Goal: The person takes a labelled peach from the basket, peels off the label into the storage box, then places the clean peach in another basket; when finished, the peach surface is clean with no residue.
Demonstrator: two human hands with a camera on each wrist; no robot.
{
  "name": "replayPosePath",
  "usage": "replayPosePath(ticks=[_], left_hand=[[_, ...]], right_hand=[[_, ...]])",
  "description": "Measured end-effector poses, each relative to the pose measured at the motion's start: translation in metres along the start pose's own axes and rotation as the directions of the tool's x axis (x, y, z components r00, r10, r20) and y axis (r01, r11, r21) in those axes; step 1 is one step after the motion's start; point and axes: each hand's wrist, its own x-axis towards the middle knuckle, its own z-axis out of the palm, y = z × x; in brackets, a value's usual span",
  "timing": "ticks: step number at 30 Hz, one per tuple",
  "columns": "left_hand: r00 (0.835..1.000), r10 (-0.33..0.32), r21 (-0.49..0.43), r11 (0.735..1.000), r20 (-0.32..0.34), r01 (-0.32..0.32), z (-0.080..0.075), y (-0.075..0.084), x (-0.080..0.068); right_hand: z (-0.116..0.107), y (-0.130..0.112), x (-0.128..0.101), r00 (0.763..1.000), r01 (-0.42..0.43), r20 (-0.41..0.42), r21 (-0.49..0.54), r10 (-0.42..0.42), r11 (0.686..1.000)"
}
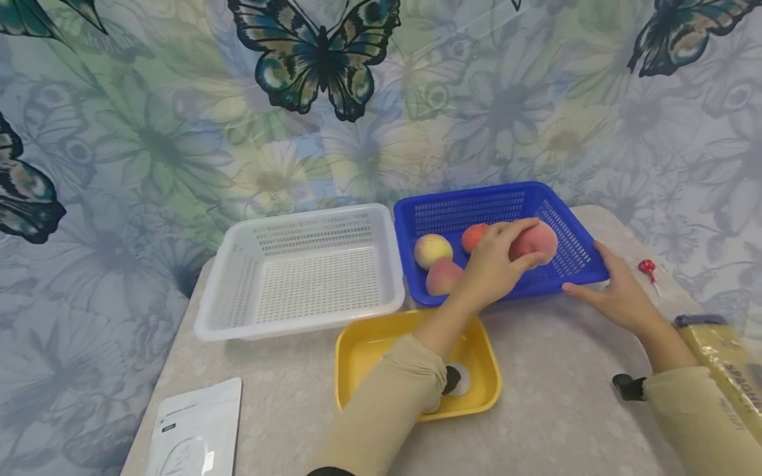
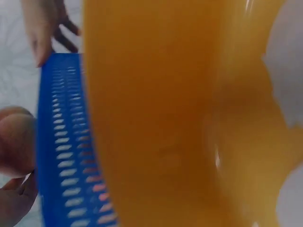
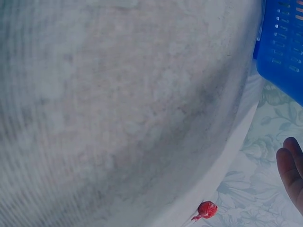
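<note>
Picking step, as judged: the left hand [image 1: 497, 264] reaches over the yellow tray [image 1: 363, 344], fingers curled round a peach [image 1: 536, 241] inside the blue basket [image 1: 476, 205]. Next, a clean lift clear of the rim. The right hand [image 1: 616, 297], fingers straight, steadies the basket's near corner.

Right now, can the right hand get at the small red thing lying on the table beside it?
Probably yes: the right hand only rests on the blue basket's rim, and the red thing lies close by, with bare table between.
</note>
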Motion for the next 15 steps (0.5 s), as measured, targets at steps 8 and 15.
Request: replayPosePath(ticks=[8,15], left_hand=[[0.998,0.047,0.23,0.973,-0.048,-0.035,0.038,-0.016,0.019],[0.998,0.054,0.398,0.915,0.036,-0.063,0.052,-0.016,0.032]], right_hand=[[0.005,-0.001,0.001,1.0,-0.007,-0.012,-0.017,0.007,1.0],[0.002,0.0,-0.002,0.999,0.015,-0.04,-0.01,-0.015,1.0]])
